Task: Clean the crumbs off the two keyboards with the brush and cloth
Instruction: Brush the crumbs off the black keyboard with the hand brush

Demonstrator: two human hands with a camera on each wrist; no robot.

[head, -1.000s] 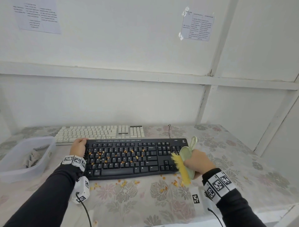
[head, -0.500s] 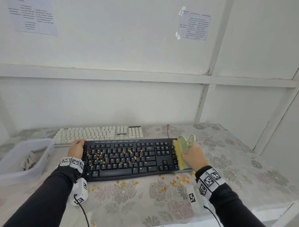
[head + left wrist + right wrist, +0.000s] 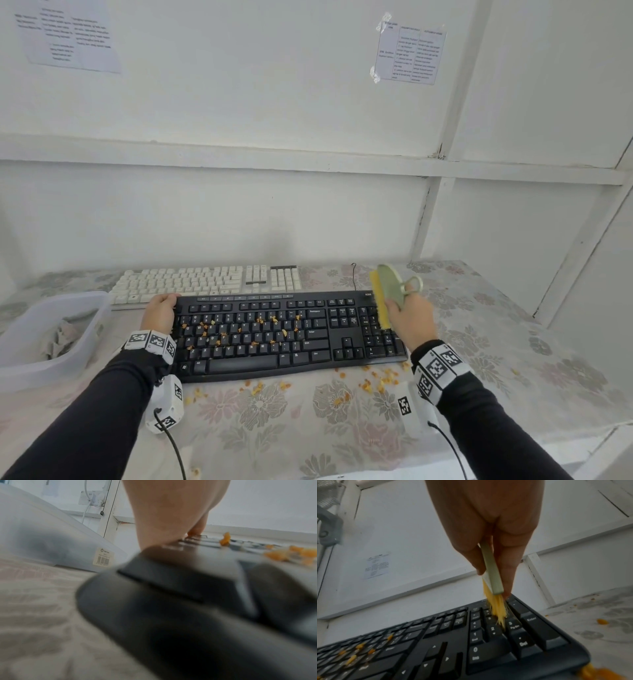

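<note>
A black keyboard (image 3: 291, 334) lies in front of me with orange crumbs (image 3: 239, 330) scattered over its letter keys. Behind it sits a white keyboard (image 3: 205, 282). My right hand (image 3: 409, 317) grips a pale green brush (image 3: 390, 287) with yellow bristles (image 3: 496, 609) that touch the number pad at the black keyboard's right end. My left hand (image 3: 159, 311) holds the black keyboard's far left corner, with the fingers curled over the edge. A crumpled grey cloth (image 3: 60, 337) lies in the plastic tub at the left.
A translucent plastic tub (image 3: 20, 370) stands at the left beside the black keyboard. Loose crumbs (image 3: 373, 380) lie on the flowered tablecloth (image 3: 479, 342) in front of the keyboard. A white wall with a ledge rises right behind the keyboards.
My right hand has carried the brush from the tablecloth in front of the keyboard up onto the number pad and toward the keyboard's back edge. The left hand has stayed at its corner.
</note>
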